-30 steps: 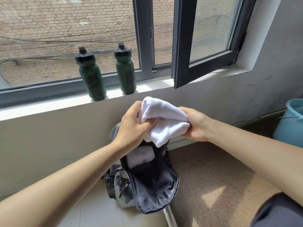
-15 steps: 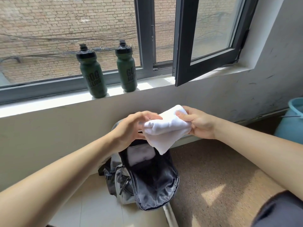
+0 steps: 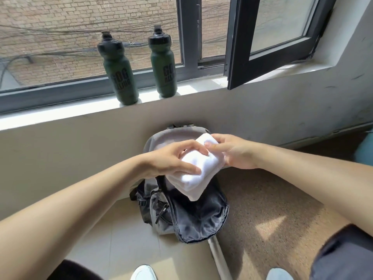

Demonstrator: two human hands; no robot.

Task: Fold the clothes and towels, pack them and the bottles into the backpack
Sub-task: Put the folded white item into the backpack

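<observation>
Two hands share one folded white towel (image 3: 199,174), and it hangs right over the open backpack (image 3: 193,223), so the move ahead of you is, by my reading, almost straight down. Your left hand (image 3: 173,160) lies over the towel's middle, fingers curled across its top and thumb on the near edge, gripping it. Your right hand (image 3: 234,152) pinches the far, upper end between thumb and fingers. The towel's long axis runs from that far end, up by the backpack's grey top, down and toward you, and its free lower corner points at the dark lining of the main compartment. The backpack leans against the wall (image 3: 60,158) under the windowsill (image 3: 60,114), standing on the floor (image 3: 121,249), its mouth unzipped and gaping toward you. Your left hand is the nearer one to that mouth, so I would let it lead the low end in while the right steers the tail. Keep the long axis in line with the opening, or the fold may catch on the zipper edge and come loose. Both green bottles (image 3: 119,77) stand upright on the windowsill, up and left of your hands, well apart from the backpack, not yet packed
</observation>
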